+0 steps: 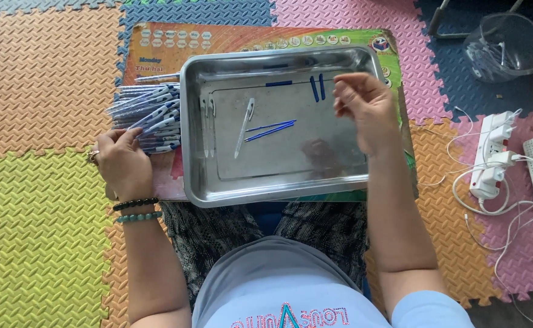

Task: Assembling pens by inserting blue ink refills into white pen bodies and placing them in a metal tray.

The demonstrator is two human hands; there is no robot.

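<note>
A steel tray (218, 193) lies on a colourful low board over my lap. Inside it are a clear pen barrel (244, 126), two more clear pieces (208, 121) at its left, thin blue refills (270, 128) in the middle and short blue caps (318, 87) near the far wall. My right hand (363, 109) hovers over the tray's right side, fingers loosely bent, holding nothing I can see. My left hand (120, 161) rests on a pile of white-and-blue pens (148, 115) stacked beside the tray's left edge.
Foam puzzle mats cover the floor in orange, yellow, pink and blue. A white power strip (491, 155) with plugs and cables lies to the right. A clear plastic container (502, 45) sits at the far right, next to a chair leg.
</note>
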